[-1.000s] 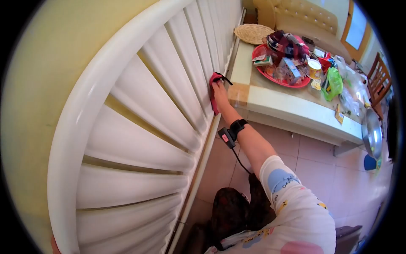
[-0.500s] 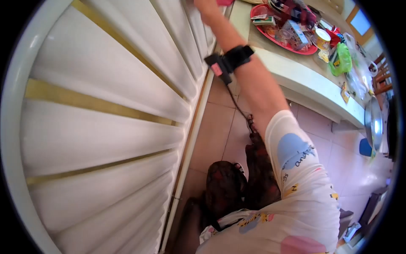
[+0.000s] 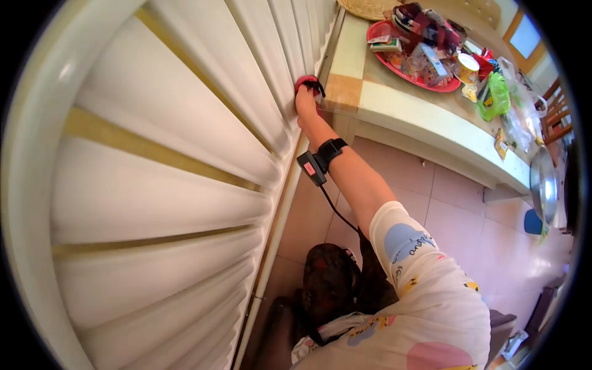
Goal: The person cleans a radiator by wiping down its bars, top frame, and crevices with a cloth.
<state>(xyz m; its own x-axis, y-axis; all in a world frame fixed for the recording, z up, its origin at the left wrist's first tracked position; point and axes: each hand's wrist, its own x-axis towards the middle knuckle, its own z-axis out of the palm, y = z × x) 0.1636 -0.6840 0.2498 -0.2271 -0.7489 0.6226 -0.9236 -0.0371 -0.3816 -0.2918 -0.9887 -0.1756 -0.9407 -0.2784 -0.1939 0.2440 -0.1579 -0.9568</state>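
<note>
My right arm stretches forward from a printed white sleeve, with a black strap and a small black box at the wrist. My right hand [image 3: 306, 105] is closed on a red, cloth-like thing [image 3: 304, 80] with a black strip, whose kind I cannot make out. The hand is beside the white slatted panel [image 3: 179, 197], close to the corner of the table [image 3: 419, 114]. Whether the red thing presses on the slats is unclear. Most of my fingers are hidden behind the hand and the red thing. My left hand is out of view.
On the table sits a red tray [image 3: 404, 73] with boxes and dark cloth, near a paper cup [image 3: 467, 68] and a green bag [image 3: 495, 97]. A metal basin [image 3: 544, 179] stands at the right. A pale pipe [image 3: 271, 262] runs along the panel's foot.
My right hand has come down from the top edge of the view with the red thing, which now shows more fully. The view has shifted slightly.
</note>
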